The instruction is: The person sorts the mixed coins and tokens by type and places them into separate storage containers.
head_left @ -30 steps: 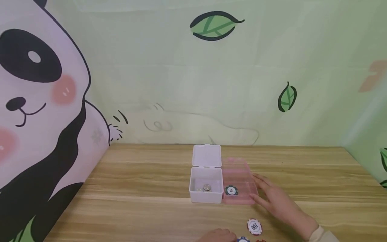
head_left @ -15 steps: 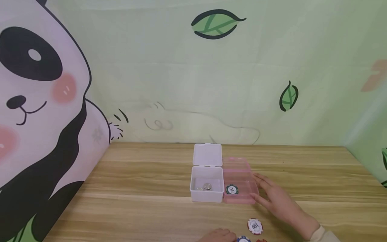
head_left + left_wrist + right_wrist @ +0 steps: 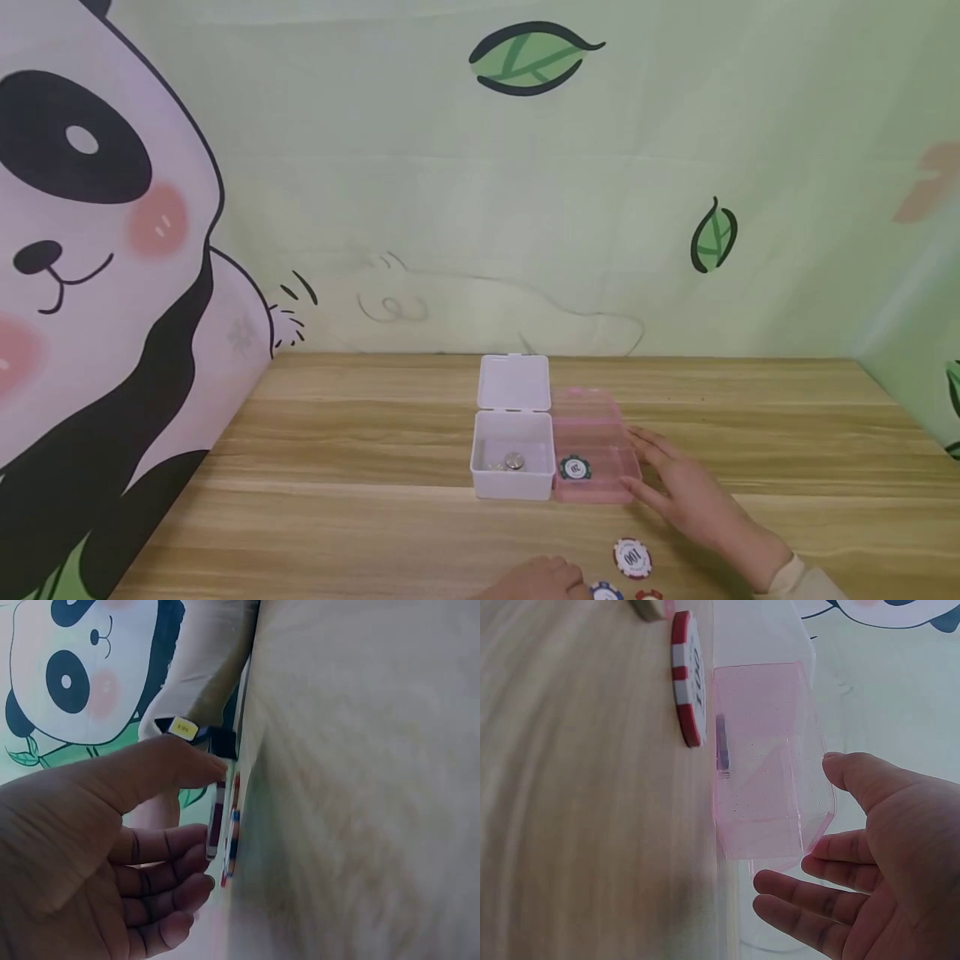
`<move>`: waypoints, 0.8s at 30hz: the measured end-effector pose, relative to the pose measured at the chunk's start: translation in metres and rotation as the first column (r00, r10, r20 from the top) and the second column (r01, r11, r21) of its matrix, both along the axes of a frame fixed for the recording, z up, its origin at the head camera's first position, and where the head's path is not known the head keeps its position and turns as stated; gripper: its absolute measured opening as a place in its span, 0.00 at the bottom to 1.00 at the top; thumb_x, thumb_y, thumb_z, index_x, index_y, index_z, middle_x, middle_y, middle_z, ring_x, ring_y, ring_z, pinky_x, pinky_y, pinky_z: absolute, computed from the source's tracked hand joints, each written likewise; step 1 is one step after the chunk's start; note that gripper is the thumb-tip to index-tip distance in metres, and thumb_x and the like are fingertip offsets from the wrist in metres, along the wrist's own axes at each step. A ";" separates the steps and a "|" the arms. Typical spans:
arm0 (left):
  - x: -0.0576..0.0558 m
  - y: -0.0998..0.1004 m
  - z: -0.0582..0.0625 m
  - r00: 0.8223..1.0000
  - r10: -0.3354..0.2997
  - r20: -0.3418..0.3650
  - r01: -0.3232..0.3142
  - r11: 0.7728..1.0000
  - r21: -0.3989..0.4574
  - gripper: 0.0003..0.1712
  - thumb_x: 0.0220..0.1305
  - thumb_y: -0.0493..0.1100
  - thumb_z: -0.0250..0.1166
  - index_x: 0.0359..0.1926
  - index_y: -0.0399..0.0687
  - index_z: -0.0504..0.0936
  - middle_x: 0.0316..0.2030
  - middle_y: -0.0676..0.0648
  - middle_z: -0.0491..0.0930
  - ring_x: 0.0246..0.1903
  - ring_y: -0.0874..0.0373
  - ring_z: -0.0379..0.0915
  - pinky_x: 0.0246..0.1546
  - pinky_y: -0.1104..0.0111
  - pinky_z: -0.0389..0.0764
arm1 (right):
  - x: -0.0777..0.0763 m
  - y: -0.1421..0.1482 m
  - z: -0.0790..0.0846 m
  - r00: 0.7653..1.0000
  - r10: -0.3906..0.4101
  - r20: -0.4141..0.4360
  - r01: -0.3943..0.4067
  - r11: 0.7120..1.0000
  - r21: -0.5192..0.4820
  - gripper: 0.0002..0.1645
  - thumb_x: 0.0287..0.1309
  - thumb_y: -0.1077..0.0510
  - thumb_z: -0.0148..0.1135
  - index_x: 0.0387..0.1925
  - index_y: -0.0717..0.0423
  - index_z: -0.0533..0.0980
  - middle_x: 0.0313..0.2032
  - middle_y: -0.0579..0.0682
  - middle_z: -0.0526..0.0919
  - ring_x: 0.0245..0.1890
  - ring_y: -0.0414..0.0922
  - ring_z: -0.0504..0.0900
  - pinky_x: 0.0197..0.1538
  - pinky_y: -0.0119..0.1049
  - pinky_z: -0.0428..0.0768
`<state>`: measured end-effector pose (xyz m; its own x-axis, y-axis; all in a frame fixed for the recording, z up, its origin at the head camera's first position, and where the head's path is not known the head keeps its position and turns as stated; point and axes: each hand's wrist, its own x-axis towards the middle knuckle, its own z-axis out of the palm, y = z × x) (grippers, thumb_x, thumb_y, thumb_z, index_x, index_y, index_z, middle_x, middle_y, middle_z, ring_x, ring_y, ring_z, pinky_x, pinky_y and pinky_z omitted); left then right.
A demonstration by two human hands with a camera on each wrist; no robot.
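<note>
At the bottom of the head view my left hand (image 3: 536,580) is cut off by the frame edge. In the left wrist view its thumb and index finger pinch a poker chip (image 3: 215,821) with a dark red and white rim, held on edge. My right hand (image 3: 690,500) rests against the right side of an open pink clear box (image 3: 600,487), thumb at the near rim, fingers straight and spread. Inside that box lies a green 20 chip (image 3: 576,468). Near the left hand lie a red-and-white 100 chip (image 3: 632,558), a blue chip (image 3: 606,592) and a partly visible red chip (image 3: 649,595).
Close against the pink box on its left stands a white box (image 3: 513,485) with its lid raised. Several small silvery round pieces (image 3: 513,461) lie inside it. A panda-print cloth (image 3: 375,167) hangs behind the wooden table (image 3: 337,500).
My left hand has shifted slightly forward beside the blue chip. The right hand and both boxes keep their places, apart from a small shift of the head view.
</note>
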<state>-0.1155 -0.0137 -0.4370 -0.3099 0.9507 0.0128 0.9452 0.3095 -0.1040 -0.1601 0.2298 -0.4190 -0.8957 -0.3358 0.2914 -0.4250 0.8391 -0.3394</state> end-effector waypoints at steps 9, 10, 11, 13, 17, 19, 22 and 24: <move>-0.002 -0.003 0.010 0.997 0.036 0.070 -0.041 0.996 0.082 0.11 0.62 0.53 0.61 0.40 0.55 0.82 0.33 0.60 0.78 0.32 0.75 0.69 0.32 0.88 0.63 | 0.000 0.000 0.001 1.000 0.002 0.004 -0.002 1.000 0.006 0.36 0.60 0.47 0.62 0.63 0.64 0.67 0.64 0.64 0.70 0.59 0.63 0.74 0.59 0.59 0.73; -0.002 -0.003 0.010 0.995 0.048 0.092 -0.056 0.994 0.089 0.11 0.62 0.53 0.61 0.40 0.55 0.82 0.33 0.60 0.78 0.32 0.75 0.68 0.32 0.88 0.63 | 0.000 -0.001 0.001 1.000 0.001 0.006 -0.001 1.000 0.005 0.36 0.60 0.47 0.62 0.63 0.64 0.67 0.64 0.64 0.70 0.59 0.63 0.74 0.59 0.59 0.73; -0.002 -0.003 0.011 0.993 0.056 0.103 -0.066 0.993 0.096 0.10 0.61 0.52 0.62 0.39 0.56 0.82 0.32 0.60 0.78 0.32 0.75 0.68 0.32 0.88 0.62 | 0.000 -0.001 0.001 1.000 0.001 0.007 -0.001 1.000 0.006 0.36 0.60 0.47 0.62 0.63 0.64 0.68 0.64 0.64 0.70 0.59 0.63 0.74 0.59 0.59 0.73; -0.003 -0.003 0.013 0.989 0.072 0.126 -0.086 0.990 0.110 0.08 0.60 0.51 0.63 0.38 0.57 0.82 0.32 0.60 0.77 0.32 0.74 0.68 0.33 0.88 0.61 | 0.000 -0.001 0.001 1.000 0.002 0.010 -0.002 1.000 0.006 0.36 0.60 0.47 0.62 0.63 0.64 0.68 0.64 0.64 0.70 0.59 0.63 0.74 0.59 0.59 0.73; -0.004 -0.003 0.019 0.988 0.098 0.123 -0.111 0.988 0.105 0.07 0.58 0.52 0.65 0.36 0.58 0.82 0.32 0.61 0.76 0.33 0.74 0.67 0.34 0.88 0.61 | 0.000 -0.001 0.001 1.000 0.005 0.009 -0.005 1.000 0.002 0.36 0.60 0.47 0.62 0.63 0.64 0.68 0.64 0.64 0.70 0.59 0.63 0.74 0.59 0.59 0.73; -0.006 -0.003 0.023 0.991 0.100 0.092 -0.109 0.989 0.096 0.09 0.57 0.53 0.66 0.37 0.58 0.82 0.33 0.61 0.76 0.34 0.74 0.67 0.35 0.87 0.63 | 0.000 0.000 0.000 1.000 0.006 0.006 -0.006 1.000 0.002 0.36 0.60 0.47 0.62 0.63 0.64 0.68 0.64 0.64 0.70 0.59 0.63 0.74 0.59 0.59 0.73; -0.007 -0.003 0.029 0.989 0.136 0.058 -0.140 0.987 0.079 0.12 0.52 0.52 0.69 0.38 0.59 0.81 0.34 0.61 0.76 0.34 0.73 0.67 0.35 0.86 0.65 | 0.000 0.000 0.000 1.000 0.004 0.006 -0.004 1.000 -0.001 0.36 0.60 0.47 0.62 0.63 0.64 0.68 0.64 0.64 0.70 0.59 0.63 0.74 0.59 0.59 0.73; -0.008 -0.003 0.034 0.985 0.161 0.057 -0.166 0.983 0.083 0.15 0.49 0.52 0.72 0.39 0.59 0.80 0.34 0.61 0.75 0.34 0.73 0.67 0.35 0.85 0.65 | -0.001 0.000 0.000 1.000 0.003 0.006 -0.003 1.000 -0.003 0.36 0.61 0.47 0.62 0.63 0.64 0.68 0.64 0.64 0.70 0.59 0.63 0.74 0.59 0.58 0.73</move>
<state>-0.1238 -0.0171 -0.4028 -0.4635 0.8831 0.0736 0.8844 0.4661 -0.0237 -0.1607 0.2297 -0.4194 -0.8967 -0.3372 0.2868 -0.4250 0.8370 -0.3446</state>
